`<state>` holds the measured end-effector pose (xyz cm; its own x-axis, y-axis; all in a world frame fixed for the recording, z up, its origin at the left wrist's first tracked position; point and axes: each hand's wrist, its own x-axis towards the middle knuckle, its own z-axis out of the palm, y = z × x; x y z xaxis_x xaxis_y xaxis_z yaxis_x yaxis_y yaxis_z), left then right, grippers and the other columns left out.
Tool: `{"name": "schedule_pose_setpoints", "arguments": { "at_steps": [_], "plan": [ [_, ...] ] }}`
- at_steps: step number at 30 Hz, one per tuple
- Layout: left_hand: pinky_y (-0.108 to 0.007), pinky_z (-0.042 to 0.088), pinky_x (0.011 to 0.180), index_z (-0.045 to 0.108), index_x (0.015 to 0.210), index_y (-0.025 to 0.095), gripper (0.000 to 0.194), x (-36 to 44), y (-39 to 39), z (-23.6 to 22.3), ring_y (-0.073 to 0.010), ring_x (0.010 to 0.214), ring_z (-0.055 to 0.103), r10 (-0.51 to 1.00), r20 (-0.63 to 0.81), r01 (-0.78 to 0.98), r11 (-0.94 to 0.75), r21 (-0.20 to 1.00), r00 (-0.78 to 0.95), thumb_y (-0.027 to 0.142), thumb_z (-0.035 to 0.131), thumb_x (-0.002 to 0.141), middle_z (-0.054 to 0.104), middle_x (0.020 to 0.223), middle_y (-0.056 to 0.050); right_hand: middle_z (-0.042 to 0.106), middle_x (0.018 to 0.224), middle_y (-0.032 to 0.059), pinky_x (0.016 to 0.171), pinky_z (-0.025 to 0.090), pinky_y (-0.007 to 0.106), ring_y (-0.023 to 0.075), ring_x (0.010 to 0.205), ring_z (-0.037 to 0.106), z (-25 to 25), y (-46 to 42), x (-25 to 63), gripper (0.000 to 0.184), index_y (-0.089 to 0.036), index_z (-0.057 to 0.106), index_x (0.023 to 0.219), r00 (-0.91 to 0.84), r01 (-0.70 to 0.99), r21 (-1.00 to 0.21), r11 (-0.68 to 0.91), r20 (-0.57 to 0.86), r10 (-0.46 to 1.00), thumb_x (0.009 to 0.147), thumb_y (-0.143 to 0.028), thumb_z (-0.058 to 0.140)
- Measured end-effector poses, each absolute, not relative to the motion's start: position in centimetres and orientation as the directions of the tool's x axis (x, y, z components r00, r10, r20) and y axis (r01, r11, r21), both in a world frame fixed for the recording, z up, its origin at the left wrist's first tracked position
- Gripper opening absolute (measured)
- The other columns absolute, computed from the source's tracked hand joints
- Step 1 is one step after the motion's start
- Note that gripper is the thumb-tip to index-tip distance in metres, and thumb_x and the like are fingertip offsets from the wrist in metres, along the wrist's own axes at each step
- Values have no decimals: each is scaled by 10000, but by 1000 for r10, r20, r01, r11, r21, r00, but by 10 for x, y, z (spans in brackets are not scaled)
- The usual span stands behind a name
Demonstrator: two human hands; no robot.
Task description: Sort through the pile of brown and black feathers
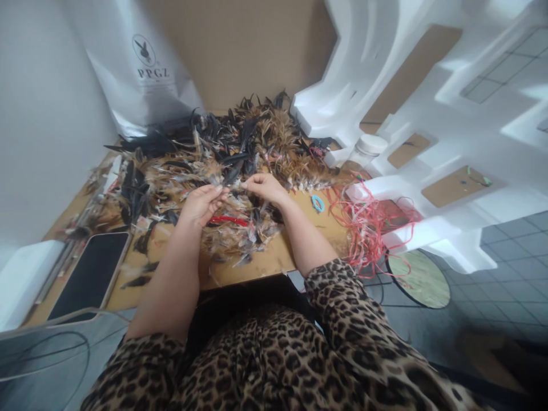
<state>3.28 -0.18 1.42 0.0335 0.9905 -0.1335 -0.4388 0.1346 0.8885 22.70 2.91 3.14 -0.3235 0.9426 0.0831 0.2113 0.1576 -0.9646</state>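
My left hand [202, 205] is closed in a pinch on a dark feather [232, 173], which points up and to the right from the fingertips. Close by on the right, my right hand [266, 188] has thumb and forefinger pinched together. What sits between those fingertips is too small to make out. Under and around both hands spreads a pile of brown feathers [233, 242], mixed with black and pale ones. A red strip [229, 220] lies across the feathers just below my hands.
A phone [92, 274] and a white box [32, 279] lie at left. Rightward are a blue ring [317, 203], tangled pink ribbon [370, 228], a white-capped jar [369, 147] and large white foam pieces [411, 182]. A white bag [141, 85] stands behind, on the brown table [274, 260].
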Motion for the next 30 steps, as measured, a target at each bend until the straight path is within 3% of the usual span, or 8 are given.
{"name": "schedule_pose_setpoints", "arguments": {
  "at_steps": [3,7,12,15,19,23,30],
  "plan": [
    [-149,424,451,618,666,88,150,33,-2,13,-75,534,597,990,-138,-440,140,887,37,146,742,606,692,720,-74,484,534,-41,507,283,192,44,510,368,36,26,236,416,-105,613,640,-472,394,-884,254,43,881,616,-518,659],
    [-148,423,453,620,673,90,146,33,-2,14,-72,535,594,988,-147,-424,156,892,55,147,738,610,695,745,-81,548,568,-24,530,293,196,67,549,438,35,25,238,393,-123,647,666,-478,611,-713,345,16,878,597,-510,671],
    [-142,431,459,623,686,88,150,32,-2,12,-72,543,600,987,-149,-406,162,899,63,153,740,619,695,749,-86,616,614,8,556,308,221,94,566,479,26,26,231,167,-152,668,650,-459,759,-523,388,-6,889,616,-315,683],
    [-145,451,476,630,692,85,137,31,-1,9,-80,568,614,982,-159,-389,186,902,100,154,732,633,700,780,-102,633,632,20,584,328,223,98,579,493,27,27,230,70,-145,669,641,-464,744,-534,402,20,885,644,-174,605],
    [-140,466,494,650,728,84,138,30,0,7,-87,609,632,978,-168,-379,202,903,122,136,732,629,705,825,-108,631,685,22,647,358,218,101,636,511,34,26,234,134,-128,659,703,-426,640,-608,471,229,875,706,-182,536],
    [-138,469,506,642,703,89,130,30,0,9,-82,618,633,986,-155,-402,169,900,68,131,732,619,707,850,-100,613,788,40,709,368,225,113,720,517,40,23,236,150,-122,644,761,-431,567,-582,583,393,812,722,-173,508],
    [-145,485,554,629,690,111,184,33,-3,16,-92,683,654,998,-60,-370,56,927,1,193,765,596,702,966,-91,557,817,52,741,352,250,139,774,486,42,17,231,145,-128,602,790,-529,586,-484,649,377,760,718,-162,481]
  ]
}}
